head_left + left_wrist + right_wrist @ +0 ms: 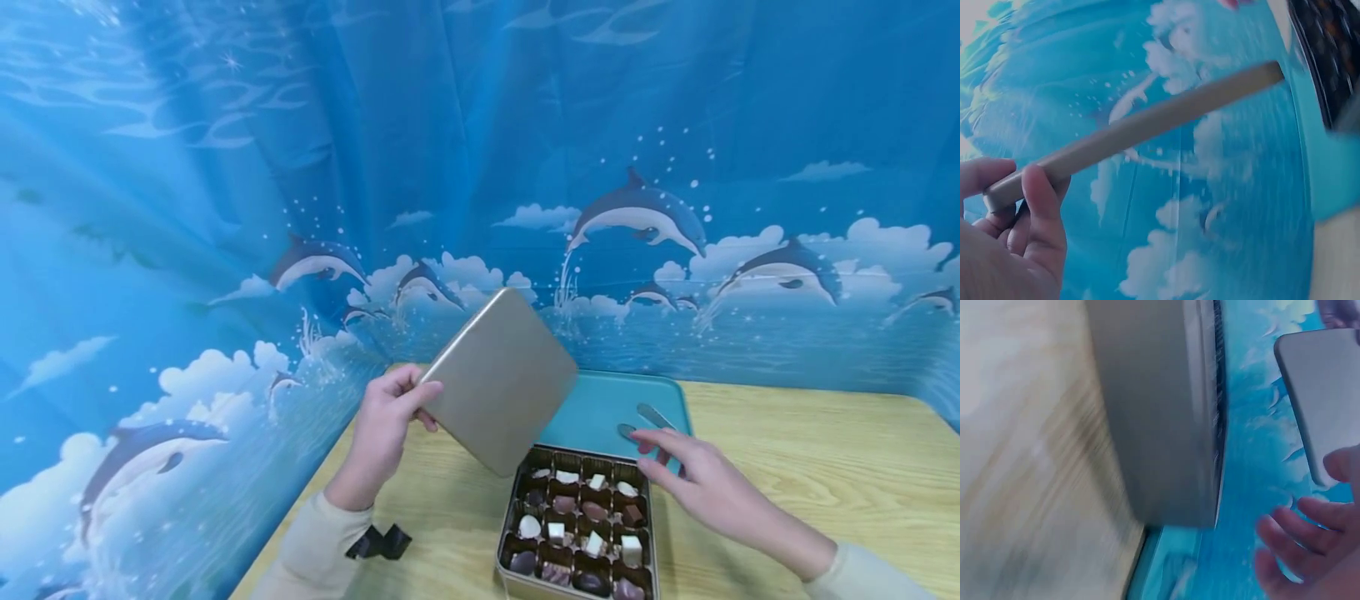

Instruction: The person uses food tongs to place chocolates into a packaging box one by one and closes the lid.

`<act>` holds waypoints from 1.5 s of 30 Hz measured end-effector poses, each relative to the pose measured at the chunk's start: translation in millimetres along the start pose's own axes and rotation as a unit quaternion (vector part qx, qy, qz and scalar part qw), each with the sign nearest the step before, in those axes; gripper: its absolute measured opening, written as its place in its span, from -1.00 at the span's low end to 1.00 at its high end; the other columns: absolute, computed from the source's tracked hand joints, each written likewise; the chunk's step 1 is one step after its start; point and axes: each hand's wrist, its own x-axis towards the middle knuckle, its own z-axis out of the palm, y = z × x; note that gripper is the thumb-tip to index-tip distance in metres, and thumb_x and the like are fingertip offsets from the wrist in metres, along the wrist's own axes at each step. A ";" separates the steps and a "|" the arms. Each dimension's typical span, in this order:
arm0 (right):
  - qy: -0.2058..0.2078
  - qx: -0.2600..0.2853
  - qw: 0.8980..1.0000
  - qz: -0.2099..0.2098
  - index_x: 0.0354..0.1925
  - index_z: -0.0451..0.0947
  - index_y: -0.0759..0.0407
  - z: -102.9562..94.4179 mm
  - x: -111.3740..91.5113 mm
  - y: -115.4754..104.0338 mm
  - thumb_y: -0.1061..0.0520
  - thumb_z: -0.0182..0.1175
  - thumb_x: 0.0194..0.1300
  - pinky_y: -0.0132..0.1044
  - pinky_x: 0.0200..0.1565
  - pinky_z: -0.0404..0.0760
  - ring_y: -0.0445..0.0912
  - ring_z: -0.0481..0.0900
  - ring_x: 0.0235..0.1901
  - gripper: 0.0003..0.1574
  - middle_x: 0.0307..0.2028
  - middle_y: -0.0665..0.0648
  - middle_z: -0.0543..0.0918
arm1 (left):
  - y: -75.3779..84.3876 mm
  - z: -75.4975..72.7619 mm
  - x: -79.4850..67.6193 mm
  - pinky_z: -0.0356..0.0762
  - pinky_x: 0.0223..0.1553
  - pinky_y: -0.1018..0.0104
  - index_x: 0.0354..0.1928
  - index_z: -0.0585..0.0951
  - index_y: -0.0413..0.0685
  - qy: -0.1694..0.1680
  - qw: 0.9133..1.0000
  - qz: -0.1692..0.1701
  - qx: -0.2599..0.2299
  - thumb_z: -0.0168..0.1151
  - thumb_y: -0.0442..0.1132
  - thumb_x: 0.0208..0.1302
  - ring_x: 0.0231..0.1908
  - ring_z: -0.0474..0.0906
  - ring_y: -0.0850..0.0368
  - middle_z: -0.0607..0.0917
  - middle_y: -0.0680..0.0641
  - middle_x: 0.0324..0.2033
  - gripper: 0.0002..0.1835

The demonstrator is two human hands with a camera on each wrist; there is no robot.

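My left hand (384,433) pinches the corner of a square gold-coloured tin lid (501,379), held tilted in the air left of and above the tin. In the left wrist view the lid (1147,128) appears edge-on between thumb and fingers. Below it stands the uncovered chocolate tin (577,588), its dark divided tray filled with white, brown and dark chocolates (594,511). My right hand (701,479) hovers over the tin's back right corner, fingers loosely bent. In the right wrist view nothing lies between its fingers (1297,531); the tin's side (1154,419) is beside it.
Behind the tin lies a teal tray (600,400) with what look like small metal tongs (656,417) on it. Black pieces (380,542) lie on the wooden table (810,450) by the left sleeve. A dolphin-printed curtain (480,167) encloses the back and left side.
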 end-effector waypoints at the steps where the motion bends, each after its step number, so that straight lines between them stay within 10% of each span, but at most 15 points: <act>1: -0.037 0.044 0.998 0.021 0.37 0.42 0.09 0.1 1.6 -3.4 -0.08 0.06 0.54 -0.28 -0.30 0.61 -0.21 0.64 -0.22 -0.44 -0.14 0.02 0.70 | -0.5 0.8 -1.3 0.59 -0.54 0.32 -0.50 0.50 -0.20 -0.012 0.999 -0.013 -0.031 0.26 -0.35 0.33 -0.57 0.62 0.16 0.70 -0.04 -0.42 -0.77; 6: -0.170 0.276 0.942 0.084 0.52 -0.10 0.47 7.2 7.8 -18.0 -0.10 -0.21 0.65 -0.31 -0.41 0.57 -0.07 0.68 -0.33 -0.17 -0.19 0.25 0.70 | -7.5 6.6 -11.0 0.57 -0.54 0.42 -0.55 0.44 -0.04 -0.067 0.985 -0.069 -0.146 0.14 -0.38 0.38 -0.60 0.65 0.23 0.78 0.03 -0.49 -0.71; 10: -0.190 0.391 0.895 0.099 0.38 0.15 0.57 13.5 5.7 -27.6 -0.12 -0.30 0.67 -0.35 -0.45 0.59 -0.07 0.69 -0.38 -0.22 -0.18 0.23 0.71 | -17.9 16.7 -18.9 0.57 -0.54 0.45 -0.53 0.45 -0.01 -0.089 0.972 -0.093 -0.199 0.08 -0.40 0.39 -0.58 0.66 0.26 0.80 0.04 -0.47 -0.71; 14: -0.187 0.425 0.877 0.122 0.28 0.31 0.51 13.2 1.5 -31.6 -0.12 -0.23 0.65 -0.37 -0.46 0.59 -0.12 0.68 -0.39 -0.29 -0.21 0.18 0.71 | -29.4 28.7 -24.1 0.56 -0.54 0.47 -0.53 0.46 0.00 -0.088 0.967 -0.104 -0.216 0.07 -0.39 0.40 -0.59 0.64 0.28 0.78 0.05 -0.49 -0.71; 19: -0.153 0.390 0.894 0.159 0.27 0.32 0.47 9.7 -2.9 -30.8 -0.07 0.00 0.58 -0.32 -0.46 0.60 -0.10 0.66 -0.42 -0.35 -0.24 0.18 0.67 | -42.9 39.8 -30.8 0.64 -0.47 0.39 -0.49 0.50 -0.11 -0.094 0.976 -0.107 -0.163 0.15 -0.36 0.38 -0.51 0.69 0.22 0.76 0.01 -0.44 -0.77; 25: -0.109 0.343 0.918 0.163 0.38 0.19 0.52 10.6 -10.9 -25.1 0.04 0.08 0.53 -0.29 -0.51 0.57 -0.12 0.58 -0.54 -0.29 -0.44 0.15 0.63 | -54.3 45.0 -42.5 0.66 -0.52 0.30 -0.30 0.60 -0.40 -0.143 0.984 -0.101 0.031 0.23 -0.15 0.42 -0.56 0.67 0.13 0.72 -0.15 -0.48 -0.65; 34: -0.112 0.281 0.935 0.186 0.44 -0.19 0.69 16.0 -28.0 -17.8 0.06 0.21 0.44 -0.30 -0.58 0.53 -0.17 0.47 -0.64 0.08 -0.55 0.18 0.58 | -75.2 40.2 -70.5 0.26 -0.69 0.39 -0.62 0.43 0.11 -0.230 0.910 -0.064 0.340 0.06 0.25 0.44 -0.75 0.25 0.32 0.35 0.19 -0.77 -0.47; 45: -0.141 0.284 0.933 0.171 0.40 -0.31 0.76 27.6 -40.7 -3.5 0.10 0.15 0.48 -0.28 -0.63 0.50 -0.21 0.41 -0.70 0.09 -0.59 0.11 0.56 | -84.0 46.6 -83.2 0.19 -0.64 0.33 -0.69 0.40 0.13 -0.276 0.856 -0.114 0.421 0.05 0.30 0.41 -0.73 0.21 0.22 0.30 0.14 -0.78 -0.42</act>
